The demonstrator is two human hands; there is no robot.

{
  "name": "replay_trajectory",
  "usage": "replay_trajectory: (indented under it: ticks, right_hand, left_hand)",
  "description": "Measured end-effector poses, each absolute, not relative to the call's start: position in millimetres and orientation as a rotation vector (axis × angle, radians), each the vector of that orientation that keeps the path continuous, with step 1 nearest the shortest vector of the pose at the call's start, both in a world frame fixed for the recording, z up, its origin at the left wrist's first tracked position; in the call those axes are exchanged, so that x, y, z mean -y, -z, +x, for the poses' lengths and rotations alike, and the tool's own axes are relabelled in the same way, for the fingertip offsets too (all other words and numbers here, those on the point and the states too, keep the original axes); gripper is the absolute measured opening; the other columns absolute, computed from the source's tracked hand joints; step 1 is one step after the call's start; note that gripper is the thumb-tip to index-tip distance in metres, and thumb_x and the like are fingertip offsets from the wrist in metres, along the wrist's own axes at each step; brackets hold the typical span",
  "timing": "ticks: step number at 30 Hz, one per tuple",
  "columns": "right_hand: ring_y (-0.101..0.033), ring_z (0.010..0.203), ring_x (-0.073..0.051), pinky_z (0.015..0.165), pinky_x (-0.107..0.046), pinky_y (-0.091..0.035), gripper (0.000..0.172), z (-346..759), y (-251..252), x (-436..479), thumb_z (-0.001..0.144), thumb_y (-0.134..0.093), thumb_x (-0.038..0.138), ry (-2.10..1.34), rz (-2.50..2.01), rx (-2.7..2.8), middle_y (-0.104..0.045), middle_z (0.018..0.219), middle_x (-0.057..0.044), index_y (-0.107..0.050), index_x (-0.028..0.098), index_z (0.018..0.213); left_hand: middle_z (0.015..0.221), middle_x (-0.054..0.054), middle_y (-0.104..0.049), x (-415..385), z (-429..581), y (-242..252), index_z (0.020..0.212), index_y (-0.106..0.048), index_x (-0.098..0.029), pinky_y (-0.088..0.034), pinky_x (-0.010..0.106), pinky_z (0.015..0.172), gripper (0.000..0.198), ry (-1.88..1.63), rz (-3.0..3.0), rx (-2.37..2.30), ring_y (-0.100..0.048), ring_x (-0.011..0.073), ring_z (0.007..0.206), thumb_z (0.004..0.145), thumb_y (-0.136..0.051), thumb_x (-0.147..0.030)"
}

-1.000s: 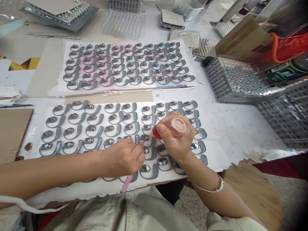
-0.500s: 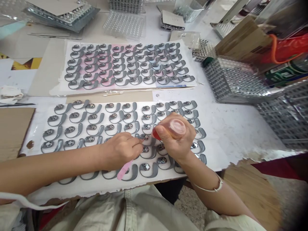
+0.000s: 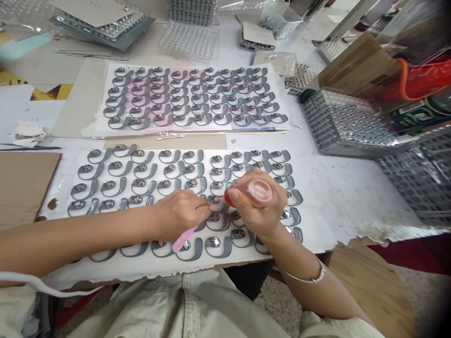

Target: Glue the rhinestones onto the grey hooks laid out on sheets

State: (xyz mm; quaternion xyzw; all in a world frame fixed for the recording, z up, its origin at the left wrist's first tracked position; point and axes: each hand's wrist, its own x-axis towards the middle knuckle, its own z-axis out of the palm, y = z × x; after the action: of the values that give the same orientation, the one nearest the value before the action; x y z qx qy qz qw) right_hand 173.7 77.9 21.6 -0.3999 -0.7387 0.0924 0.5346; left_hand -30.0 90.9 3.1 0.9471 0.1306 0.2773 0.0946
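My left hand (image 3: 185, 209) is closed on a slim pink plastic stick (image 3: 183, 239) whose flat, rounded end sticks out below the palm. Its thin tip shows past my fingers, beside a round metal setting (image 3: 214, 200) on a grey curved piece; whether they touch I cannot tell. My right hand (image 3: 259, 206) is wrapped around a translucent squeeze bottle (image 3: 260, 191) with reddish-amber colouring, its base tilted up toward me. The bottle's nozzle is hidden. Rows of these grey curved pieces (image 3: 218, 248) lie on a white sheet (image 3: 313, 230) under both hands.
Behind lies a second white sheet (image 3: 100, 124) with more grey pieces. A cotton swab (image 3: 170, 137) rests between the sheets. Stacked clear trays (image 3: 348, 119) stand at right by a cardboard box (image 3: 355, 65). Brown cardboard (image 3: 26, 185) lies left; crumpled tissue (image 3: 28, 133) sits beyond it.
The view has shifted slightly, so the sheets appear a little further right. The pink stick's flat end sits slightly higher. Both hands keep the same holds in nearly the same place.
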Motion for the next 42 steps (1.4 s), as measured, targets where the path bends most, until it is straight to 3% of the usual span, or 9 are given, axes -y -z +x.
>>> replay_trajectory:
  ticks: [18, 42]
  right_hand:
    - [-0.053, 0.056, -0.014, 0.051, -0.031, -0.047, 0.012, 174.6, -21.3, -79.4, 0.082, -0.069, 0.016, -0.22, -0.942, 1.763, -0.059, 0.064, -0.001, -0.058, 0.02, 0.08]
    - [-0.054, 0.057, -0.013, 0.05, -0.03, -0.047, 0.009, 171.2, -24.0, -75.5, 0.084, -0.067, 0.019, -0.306, -0.938, 1.743, -0.06, 0.067, -0.001, -0.059, 0.019, 0.081]
  left_hand:
    - [0.074, 0.008, -0.069, -93.0, -30.0, 3.2, 0.079, -0.062, -0.013, -0.061, 0.028, 0.065, 0.023, -0.828, 2.743, -0.38, -0.068, 0.0165, 0.069, 0.093, -0.044, -0.01]
    - [0.076, 0.008, -0.068, -98.9, -34.0, 3.3, 0.081, -0.059, -0.015, -0.055, 0.025, 0.063, 0.019, -0.83, 2.696, -0.342, -0.066, 0.015, 0.068, 0.094, -0.045, -0.013]
